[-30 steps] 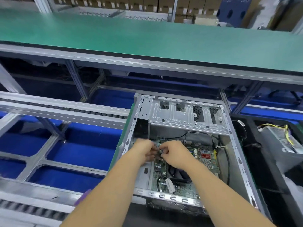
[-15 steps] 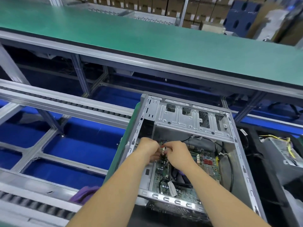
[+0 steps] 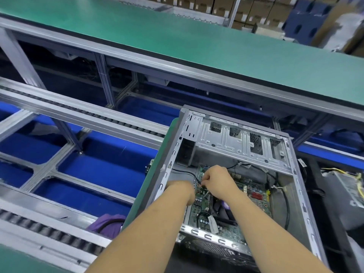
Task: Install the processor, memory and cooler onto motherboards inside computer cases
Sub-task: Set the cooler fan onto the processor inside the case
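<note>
**Cable Connection at the Motherboard's Left Edge**

Both forearms reach down into the open computer case (image 3: 232, 196), which lies on its side so the motherboard (image 3: 254, 196) faces up for access. The left hand (image 3: 182, 191) rests at the board's left edge, probably to steady the work; its grip is hidden, so its state cannot be told. The right hand (image 3: 217, 179) pinches a thin black cable (image 3: 194, 175), fingers closed on it near the board. The cooler (image 3: 223, 210) sits below the wrists. Beyond the case runs the green counter (image 3: 197, 46).
</note>
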The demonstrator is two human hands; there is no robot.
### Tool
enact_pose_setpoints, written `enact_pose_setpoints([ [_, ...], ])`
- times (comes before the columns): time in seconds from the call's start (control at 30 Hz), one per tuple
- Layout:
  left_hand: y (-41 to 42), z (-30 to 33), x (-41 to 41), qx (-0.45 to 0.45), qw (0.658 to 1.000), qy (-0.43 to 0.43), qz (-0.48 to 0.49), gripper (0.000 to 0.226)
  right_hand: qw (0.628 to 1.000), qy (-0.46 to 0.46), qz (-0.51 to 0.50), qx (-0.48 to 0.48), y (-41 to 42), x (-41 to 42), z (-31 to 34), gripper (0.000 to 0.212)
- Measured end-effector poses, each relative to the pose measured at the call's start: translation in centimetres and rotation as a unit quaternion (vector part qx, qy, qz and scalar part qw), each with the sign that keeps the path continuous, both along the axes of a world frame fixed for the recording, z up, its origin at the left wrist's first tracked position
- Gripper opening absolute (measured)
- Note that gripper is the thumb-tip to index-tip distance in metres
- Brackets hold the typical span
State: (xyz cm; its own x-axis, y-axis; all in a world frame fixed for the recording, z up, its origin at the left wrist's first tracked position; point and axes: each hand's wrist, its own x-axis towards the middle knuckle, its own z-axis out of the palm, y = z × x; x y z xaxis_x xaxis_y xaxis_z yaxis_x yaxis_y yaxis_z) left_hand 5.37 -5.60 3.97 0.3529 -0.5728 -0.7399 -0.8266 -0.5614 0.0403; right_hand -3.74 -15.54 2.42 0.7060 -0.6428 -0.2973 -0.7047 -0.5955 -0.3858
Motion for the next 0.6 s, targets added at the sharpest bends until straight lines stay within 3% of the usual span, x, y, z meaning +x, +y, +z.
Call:
enact_pose_setpoints([
  [0.13,-0.1,0.0,0.0,0.004,1.0,0.002,0.002,0.009,1.0,0.01,0.0,0.003,0.2,0.2,-0.1,0.011],
  [0.4,-0.1,0.0,-0.1,0.036,0.999,0.012,-0.03,0.035,0.998,0.039,0.043,-0.033,0.6,0.1,-0.8,0.017],
  [0.6,-0.2,0.5,-0.3,0.051,0.997,0.03,-0.048,0.036,0.997,0.043,0.043,-0.039,0.6,0.2,-1.1,0.017],
])
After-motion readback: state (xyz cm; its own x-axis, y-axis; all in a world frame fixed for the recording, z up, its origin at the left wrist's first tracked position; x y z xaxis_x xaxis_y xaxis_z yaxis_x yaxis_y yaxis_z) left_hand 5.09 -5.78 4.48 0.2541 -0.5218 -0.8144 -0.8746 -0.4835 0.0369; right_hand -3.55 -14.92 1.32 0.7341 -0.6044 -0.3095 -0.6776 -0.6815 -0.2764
